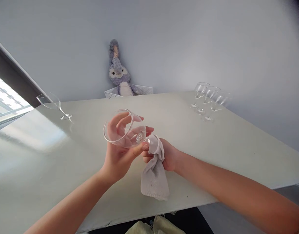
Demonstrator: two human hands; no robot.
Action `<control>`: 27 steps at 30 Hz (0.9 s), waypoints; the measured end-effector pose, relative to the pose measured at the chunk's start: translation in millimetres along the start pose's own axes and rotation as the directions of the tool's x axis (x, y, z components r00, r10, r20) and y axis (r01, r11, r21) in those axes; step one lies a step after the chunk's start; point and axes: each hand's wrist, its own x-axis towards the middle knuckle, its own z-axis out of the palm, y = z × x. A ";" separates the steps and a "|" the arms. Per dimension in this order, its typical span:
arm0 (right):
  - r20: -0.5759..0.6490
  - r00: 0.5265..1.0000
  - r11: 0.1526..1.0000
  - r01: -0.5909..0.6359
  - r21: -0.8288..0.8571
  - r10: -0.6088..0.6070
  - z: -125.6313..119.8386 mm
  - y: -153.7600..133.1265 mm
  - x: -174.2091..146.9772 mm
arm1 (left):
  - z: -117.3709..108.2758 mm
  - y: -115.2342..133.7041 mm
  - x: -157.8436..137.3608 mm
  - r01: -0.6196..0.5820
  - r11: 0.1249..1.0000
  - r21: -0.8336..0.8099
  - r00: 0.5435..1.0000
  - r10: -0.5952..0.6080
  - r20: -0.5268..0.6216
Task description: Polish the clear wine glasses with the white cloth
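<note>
A wine glass (pixel 129 135) is held above the worktop (pixel 212 146), bowl within the curled left hand (pixel 118 156), long axis running rightward from rim towards the right hand (pixel 167 155), closed on a cloth (pixel 154 180).

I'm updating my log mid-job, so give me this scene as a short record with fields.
Left hand: the left hand cradles a stemmed glass by its bowl
Right hand: the right hand grips a pale cloth at the stem end
Held glass pose: tilted, mouth toward the left; foot hidden
Cloth: wrapped at the stem end, loose part hanging down
Table left: one lone glass, standing
Table right: three glasses, standing close together
Beyond far edge: plush toy in a white basket
</note>
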 end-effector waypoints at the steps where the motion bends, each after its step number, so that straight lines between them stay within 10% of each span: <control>1: 0.011 1.000 0.999 -0.016 -0.034 0.016 -0.7 0.9 -0.2 | 0.1 0.6 0.4 -0.009 1.000 0.017 1.000 0.009 -0.008; 11: -0.015 0.978 0.845 0.172 -0.507 -0.208 2.0 -4.7 -4.9 | -12.9 8.3 9.0 -0.075 0.989 0.127 0.997 0.078 -0.023; 17: -0.063 0.895 0.798 0.359 -0.484 -0.442 10.4 -13.8 -14.0 | -23.5 6.8 12.4 -0.090 0.978 0.187 0.991 0.107 -0.080; 27: -0.059 0.973 0.924 0.193 -0.331 -0.224 2.2 -21.6 -12.5 | -24.2 5.7 8.2 -0.063 0.974 0.220 0.996 0.073 -0.041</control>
